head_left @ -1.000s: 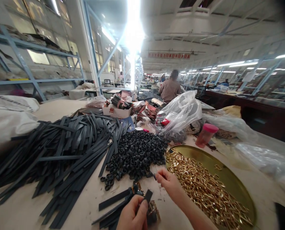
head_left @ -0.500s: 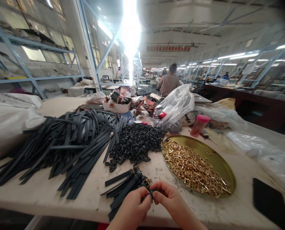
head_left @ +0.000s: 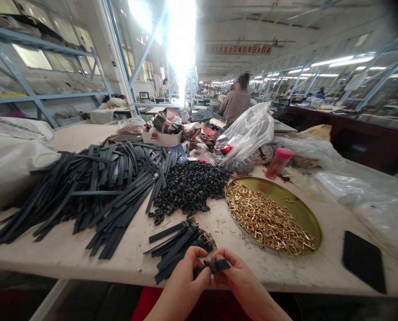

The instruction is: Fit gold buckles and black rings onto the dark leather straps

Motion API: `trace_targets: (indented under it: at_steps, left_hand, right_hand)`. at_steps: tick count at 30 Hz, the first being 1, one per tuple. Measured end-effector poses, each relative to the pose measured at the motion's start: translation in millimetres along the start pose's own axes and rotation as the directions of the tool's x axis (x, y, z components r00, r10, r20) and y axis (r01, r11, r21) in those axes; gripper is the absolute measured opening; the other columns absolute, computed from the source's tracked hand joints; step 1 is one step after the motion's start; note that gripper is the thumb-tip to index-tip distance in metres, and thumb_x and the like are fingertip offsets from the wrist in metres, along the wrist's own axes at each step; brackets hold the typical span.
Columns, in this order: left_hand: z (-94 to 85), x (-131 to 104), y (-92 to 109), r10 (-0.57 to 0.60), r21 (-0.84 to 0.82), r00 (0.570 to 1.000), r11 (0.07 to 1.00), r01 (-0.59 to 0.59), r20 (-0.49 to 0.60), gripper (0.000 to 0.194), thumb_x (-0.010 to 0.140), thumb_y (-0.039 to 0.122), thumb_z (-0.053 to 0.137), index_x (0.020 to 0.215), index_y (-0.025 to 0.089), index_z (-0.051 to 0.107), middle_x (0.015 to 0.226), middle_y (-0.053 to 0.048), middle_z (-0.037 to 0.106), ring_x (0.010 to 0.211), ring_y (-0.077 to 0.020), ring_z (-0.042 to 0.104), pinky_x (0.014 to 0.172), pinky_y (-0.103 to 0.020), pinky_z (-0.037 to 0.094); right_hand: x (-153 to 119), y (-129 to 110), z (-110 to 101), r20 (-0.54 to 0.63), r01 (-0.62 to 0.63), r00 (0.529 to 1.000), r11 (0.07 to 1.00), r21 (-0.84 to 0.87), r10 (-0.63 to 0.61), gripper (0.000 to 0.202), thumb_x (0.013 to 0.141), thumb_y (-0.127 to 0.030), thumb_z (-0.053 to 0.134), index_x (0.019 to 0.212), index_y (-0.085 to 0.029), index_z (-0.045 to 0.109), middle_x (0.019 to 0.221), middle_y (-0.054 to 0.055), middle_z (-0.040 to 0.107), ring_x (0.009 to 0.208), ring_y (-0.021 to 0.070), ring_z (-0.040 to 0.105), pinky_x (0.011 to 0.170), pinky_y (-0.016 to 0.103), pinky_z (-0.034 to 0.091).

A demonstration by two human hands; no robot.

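Between my two hands, at the table's front edge, is a short black strap (head_left: pixel 220 265) with a bit of gold-coloured metal near my left fingers. My left hand (head_left: pixel 191 276) pinches one end of it; my right hand (head_left: pixel 236 272) grips the other, its tip sticking out over my fingers. Just beyond my left hand lies a small heap of black straps with gold buckles (head_left: pixel 179 240). Farther back is a mound of small black loops (head_left: pixel 190 189). A round gold tray (head_left: pixel 306 203) to the right holds many gold buckles (head_left: pixel 269 218).
A big pile of loose black strips (head_left: pixel 108 187) covers the table's left side. A dark flat rectangular pad (head_left: pixel 362 261) lies at the right edge. Behind the tray stand a pink-lidded jar (head_left: pixel 279 163) and a clear plastic bag (head_left: pixel 246 138). A person (head_left: pixel 236 102) sits farther back.
My hands have turned the strap, so more of its black end shows by my right fingers. The view has tipped, showing more below the table's front edge.
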State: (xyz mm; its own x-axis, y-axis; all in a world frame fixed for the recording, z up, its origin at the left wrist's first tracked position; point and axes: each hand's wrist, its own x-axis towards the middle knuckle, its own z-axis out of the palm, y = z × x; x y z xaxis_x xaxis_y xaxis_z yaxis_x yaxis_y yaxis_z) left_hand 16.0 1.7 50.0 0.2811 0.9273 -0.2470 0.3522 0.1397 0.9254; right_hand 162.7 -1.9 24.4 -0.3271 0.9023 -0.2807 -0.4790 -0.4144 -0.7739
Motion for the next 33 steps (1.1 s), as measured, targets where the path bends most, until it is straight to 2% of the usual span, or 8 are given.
trace_targets:
  at_steps: [7,11,14,17,20,23,26,33]
  left_hand:
    - [-3.8,2,-6,-0.091,0.303,0.994,0.947,0.106,-0.064,0.021,0.073,0.038,0.052,0.084,0.019,0.049,0.056,0.006,0.050,0.053,-0.0125,0.046,0.050,-0.022,0.027]
    - [-5.7,2,-8,-0.082,0.331,0.995,0.938,0.098,-0.062,0.018,0.073,0.037,0.052,0.071,0.019,0.051,0.062,0.003,0.057,0.059,-0.0135,0.050,0.053,-0.022,0.030]
    - [-5.2,2,-4,-0.059,0.255,0.997,0.965,0.067,-0.042,0.016,0.072,0.034,0.054,0.073,0.018,0.055,0.067,0.001,0.060,0.063,-0.0143,0.052,0.057,-0.023,0.034]
    - [-4.3,3,2,-0.033,0.044,0.999,0.999,0.032,0.018,0.017,0.074,0.031,0.052,0.080,0.016,0.057,0.070,0.000,0.060,0.062,-0.0128,0.051,0.058,-0.023,0.037]
    - [-4.1,5,5,-0.053,-0.166,0.996,0.984,0.064,0.066,0.020,0.073,0.027,0.051,0.085,0.012,0.055,0.070,0.000,0.059,0.056,-0.0105,0.049,0.054,-0.023,0.039]
    - [-4.6,7,3,-0.070,-0.241,0.994,0.967,0.088,0.081,0.021,0.070,0.022,0.053,0.088,0.010,0.055,0.069,-0.001,0.059,0.057,-0.0101,0.050,0.055,-0.023,0.041]
    - [-5.6,6,0,-0.081,-0.296,0.992,0.949,0.106,0.093,0.022,0.069,0.019,0.053,0.089,0.010,0.055,0.070,-0.001,0.060,0.058,-0.0097,0.052,0.057,-0.022,0.041]
    - [-4.5,-2,-8,-0.123,-0.343,0.973,0.921,0.185,0.195,0.027,0.068,0.019,0.054,0.094,0.011,0.054,0.065,0.000,0.061,0.056,-0.0094,0.055,0.055,-0.021,0.040]
  right_hand:
    - [2,12,-4,0.081,-0.196,0.979,0.971,0.134,0.186,0.027,0.066,-0.036,0.073,0.076,-0.014,0.061,0.059,-0.003,0.055,0.049,0.0051,0.047,0.049,0.017,0.038]
    - [2,14,-5,0.129,-0.246,0.966,0.953,0.175,0.226,0.029,0.064,-0.036,0.074,0.072,-0.014,0.058,0.057,-0.003,0.053,0.047,0.0053,0.046,0.048,0.018,0.036]
    - [3,10,-4,0.070,-0.163,0.985,0.980,0.118,0.155,0.027,0.067,-0.036,0.071,0.068,-0.014,0.054,0.059,-0.003,0.054,0.051,0.0067,0.047,0.053,0.019,0.037]
    - [8,4,-5,-0.049,0.005,0.999,0.994,-0.109,-0.010,0.028,0.074,-0.041,0.062,0.067,-0.016,0.051,0.060,-0.003,0.054,0.055,0.0091,0.048,0.057,0.023,0.038]
    - [15,2,-9,-0.160,0.111,0.962,0.852,-0.512,-0.221,0.029,0.076,-0.042,0.056,0.063,-0.019,0.043,0.051,-0.006,0.048,0.049,0.0097,0.044,0.051,0.023,0.035]
    - [18,1,-12,-0.151,0.150,0.913,0.658,-0.738,-0.378,0.019,0.073,-0.035,0.057,0.077,-0.020,0.046,0.054,-0.007,0.046,0.048,0.0102,0.043,0.048,0.022,0.034]
    - [15,-4,-12,-0.030,0.175,0.942,0.565,-0.807,-0.335,0.017,0.077,-0.029,0.049,0.090,-0.020,0.050,0.060,-0.006,0.049,0.052,0.0110,0.045,0.051,0.022,0.036]
    - [2,-16,-8,0.128,0.199,0.975,0.464,-0.863,-0.180,0.007,0.075,-0.022,0.049,0.077,-0.020,0.056,0.061,-0.004,0.052,0.056,0.0119,0.048,0.052,0.021,0.036]
